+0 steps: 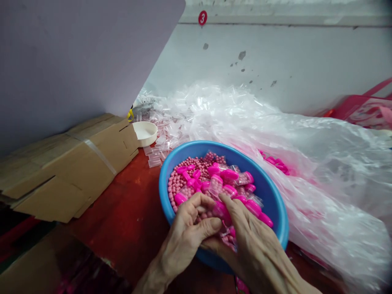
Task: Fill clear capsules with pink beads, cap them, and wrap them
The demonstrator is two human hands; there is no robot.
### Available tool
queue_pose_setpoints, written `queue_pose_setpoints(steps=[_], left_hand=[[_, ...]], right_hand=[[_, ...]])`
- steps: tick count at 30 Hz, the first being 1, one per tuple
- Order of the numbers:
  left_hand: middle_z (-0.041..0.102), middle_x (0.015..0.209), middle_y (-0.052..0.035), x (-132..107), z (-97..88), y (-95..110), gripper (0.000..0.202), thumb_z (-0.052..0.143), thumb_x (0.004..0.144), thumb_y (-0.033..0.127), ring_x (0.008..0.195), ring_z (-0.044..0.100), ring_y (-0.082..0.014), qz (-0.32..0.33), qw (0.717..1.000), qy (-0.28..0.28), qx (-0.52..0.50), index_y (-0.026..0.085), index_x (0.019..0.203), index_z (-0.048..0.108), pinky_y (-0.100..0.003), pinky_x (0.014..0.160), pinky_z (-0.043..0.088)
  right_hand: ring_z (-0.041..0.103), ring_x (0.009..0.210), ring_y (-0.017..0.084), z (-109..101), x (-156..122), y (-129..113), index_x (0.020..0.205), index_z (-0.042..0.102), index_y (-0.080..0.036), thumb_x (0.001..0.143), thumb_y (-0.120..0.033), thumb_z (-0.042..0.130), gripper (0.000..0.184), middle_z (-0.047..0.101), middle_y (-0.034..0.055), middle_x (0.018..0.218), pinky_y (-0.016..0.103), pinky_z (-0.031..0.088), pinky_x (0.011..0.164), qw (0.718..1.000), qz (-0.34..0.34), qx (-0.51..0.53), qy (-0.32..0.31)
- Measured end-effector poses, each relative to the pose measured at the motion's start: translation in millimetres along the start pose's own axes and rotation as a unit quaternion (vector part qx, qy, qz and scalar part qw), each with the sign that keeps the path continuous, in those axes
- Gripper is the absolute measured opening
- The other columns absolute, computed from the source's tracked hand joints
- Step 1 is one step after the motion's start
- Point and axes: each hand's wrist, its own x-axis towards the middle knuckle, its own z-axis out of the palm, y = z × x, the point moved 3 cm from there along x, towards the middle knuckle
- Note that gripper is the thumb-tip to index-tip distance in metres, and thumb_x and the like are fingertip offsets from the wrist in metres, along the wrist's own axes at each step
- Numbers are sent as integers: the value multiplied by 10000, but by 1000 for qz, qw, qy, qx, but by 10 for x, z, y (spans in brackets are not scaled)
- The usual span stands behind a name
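Observation:
Both hands meet over the near side of a blue basin [163, 192]. It holds loose pink beads [176, 183] and several small clear containers [216, 184] with bright pink caps, some with beads inside. My left hand [191, 228] is curled, thumb and fingers bent around a spot where beads show; what it grips is partly hidden. My right hand [252, 237] is closed against a bright pink cap [223, 210] between the hands, its fingers mostly hidden behind the palm. Loose pink caps [192, 177] lie on the beads farther back.
Flattened cardboard boxes [92, 155] lie left on the red table [128, 196]. A white round lid [144, 132] and a heap of clear plastic pieces [171, 122] sit behind the basin. Clear plastic sheeting [321, 163] spreads along the right, against the wall [275, 61].

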Motion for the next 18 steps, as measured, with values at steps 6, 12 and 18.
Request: queue_pose_setpoints(steps=[6,12,18], left_hand=[[528,749,22,36,39,-35,169,639,825,301,689,497,-107,16,999,-21,-20,186,886,532,-227,635,388],[532,747,31,30,38,-77,135,648,826,260,684,490,-88,34,999,8,-22,189,870,542,-192,620,397],[573,752,34,31,54,-48,125,651,832,213,618,521,-52,32,991,32,-130,183,909,557,-129,523,395]], right_hand=[[679,925,284,25,30,21,1372,303,-137,955,-421,399,513,643,205,1043,366,599,695,999,23,27,10],[698,836,231,35,91,42,1247,380,-116,969,-400,378,397,659,172,965,295,591,646,998,14,65,-11],[718,748,282,16,165,91,1251,411,-93,745,-371,721,656,703,195,966,349,603,572,999,26,30,-26]])
